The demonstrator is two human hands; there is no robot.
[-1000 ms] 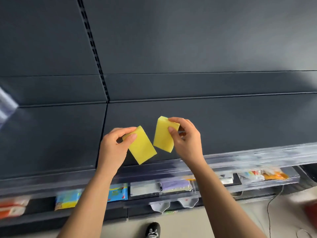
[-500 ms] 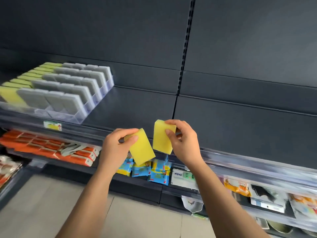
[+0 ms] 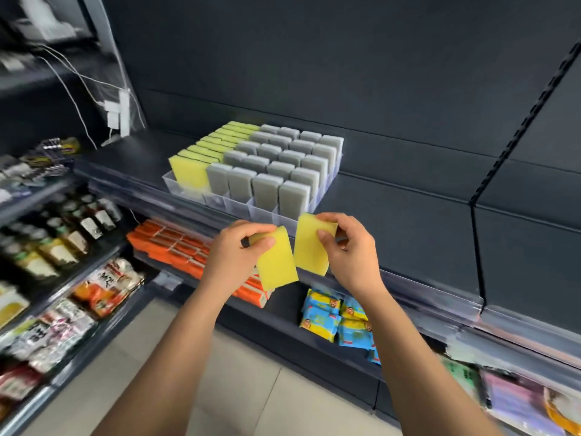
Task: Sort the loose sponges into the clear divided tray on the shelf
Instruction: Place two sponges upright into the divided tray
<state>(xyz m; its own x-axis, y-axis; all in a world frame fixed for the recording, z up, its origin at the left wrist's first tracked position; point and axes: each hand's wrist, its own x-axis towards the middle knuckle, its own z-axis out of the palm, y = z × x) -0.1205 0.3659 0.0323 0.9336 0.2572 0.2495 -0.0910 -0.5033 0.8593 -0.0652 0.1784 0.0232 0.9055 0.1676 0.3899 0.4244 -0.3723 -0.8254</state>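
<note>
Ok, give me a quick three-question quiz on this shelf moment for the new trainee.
1. True or false: the left hand pinches one loose yellow sponge and the right hand a second loose sponge.
2. Which lane of the clear tray holds the yellow row? A leftmost, B middle, C rightmost.
3. What colour are the tray's other sponges?
Key: 1 true; 2 A; 3 grey.
</note>
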